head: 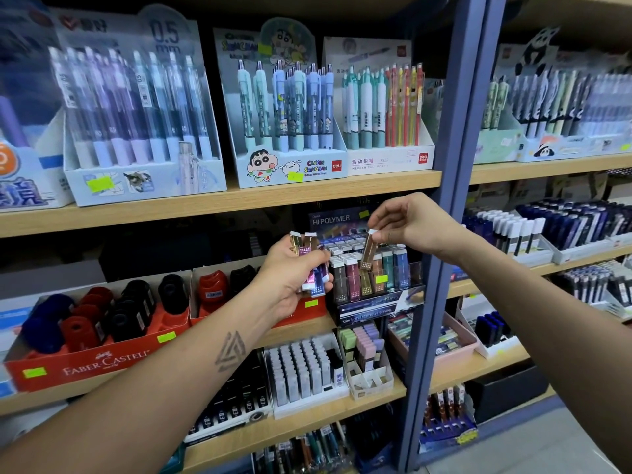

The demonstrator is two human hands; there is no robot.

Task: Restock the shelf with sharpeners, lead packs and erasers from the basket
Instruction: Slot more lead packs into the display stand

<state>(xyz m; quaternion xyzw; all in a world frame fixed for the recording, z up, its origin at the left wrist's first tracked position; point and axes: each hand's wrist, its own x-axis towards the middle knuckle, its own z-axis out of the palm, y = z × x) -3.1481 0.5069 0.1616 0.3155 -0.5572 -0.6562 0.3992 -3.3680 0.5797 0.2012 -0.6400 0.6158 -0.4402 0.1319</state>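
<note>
My left hand (294, 278) grips a bunch of slim lead packs (309, 265) in gold, pink and purple, in front of the middle shelf. My right hand (407, 224) pinches the white top end of one gold lead pack (368, 251), which hangs above the tiered HI-POLYMER display rack (372, 302). The rack's rows hold many upright packs in pink, gold, teal and blue. The basket is not in view.
Red Faber-Castell trays (85, 364) of red, blue and black sharpeners sit left of the rack. White erasers (301, 371) and pastel ones (364, 347) fill the shelf below. Pen displays (287, 111) stand above. A blue upright post (444, 234) borders the rack on the right.
</note>
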